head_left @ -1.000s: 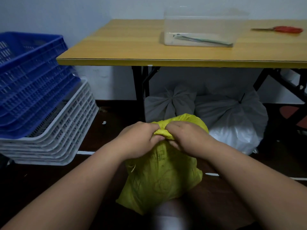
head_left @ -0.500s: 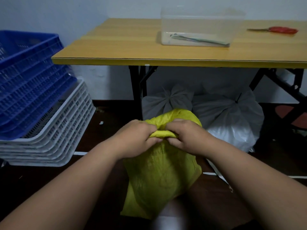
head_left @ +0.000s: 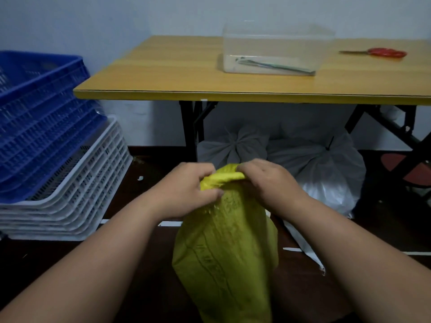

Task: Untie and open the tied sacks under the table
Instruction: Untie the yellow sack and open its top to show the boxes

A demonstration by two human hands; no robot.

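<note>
Yellow woven plastic sack [head_left: 224,252] stands on the floor before the wooden bench [head_left: 177,73]; left hand [head_left: 186,190] and right hand [head_left: 268,180] each clamp their grip on its bunched top.

Both my forearms are bare from frame edge to wrist, no sleeve in view. My left hand [head_left: 186,190] and right hand [head_left: 270,183] are bare too: no gloves, no rings, no watch or strap at either wrist. Nails look short where they show. No marks or tape visible on arms or hands; lighting dim, fine detail unclear.
</note>
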